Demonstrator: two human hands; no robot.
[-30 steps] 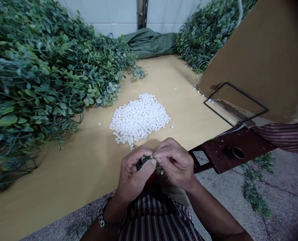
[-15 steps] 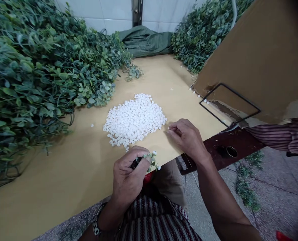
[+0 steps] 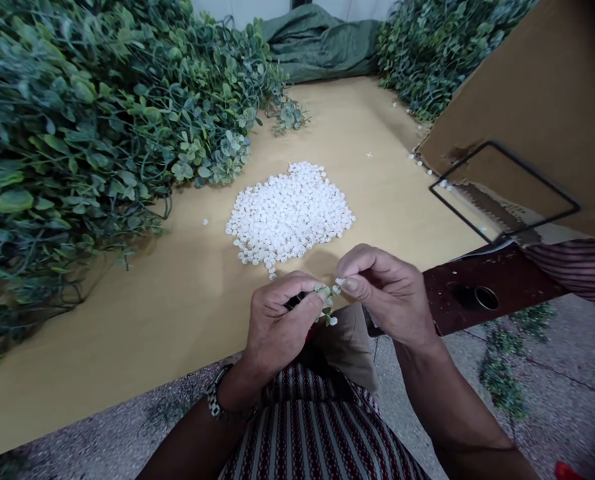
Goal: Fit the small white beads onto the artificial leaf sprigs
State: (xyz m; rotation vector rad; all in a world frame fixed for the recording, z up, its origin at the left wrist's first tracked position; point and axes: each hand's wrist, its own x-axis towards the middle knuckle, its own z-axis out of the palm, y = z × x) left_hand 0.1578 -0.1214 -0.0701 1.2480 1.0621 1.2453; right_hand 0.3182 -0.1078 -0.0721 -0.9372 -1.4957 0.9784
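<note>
My left hand is closed around a small artificial green sprig that carries tiny white flower heads. Something dark also shows inside that fist, between thumb and forefinger; I cannot make out what it is. Beside it, my right hand pinches a small white flower head between thumb and forefinger, held up close to the sprig's tip. Whether the two touch I cannot tell. Just beyond both hands, a pile of small white flower heads lies on the tan table surface.
Heaped artificial greenery covers the left side, with more greenery at the back right. A green cloth lies at the far edge. On the right stand a cardboard sheet, a black wire frame and a dark red ledge.
My right hand has come from the pile's near right edge to the sprig, with a white flower head in its fingertips. The view has tilted down, shifting the scene somewhat.
</note>
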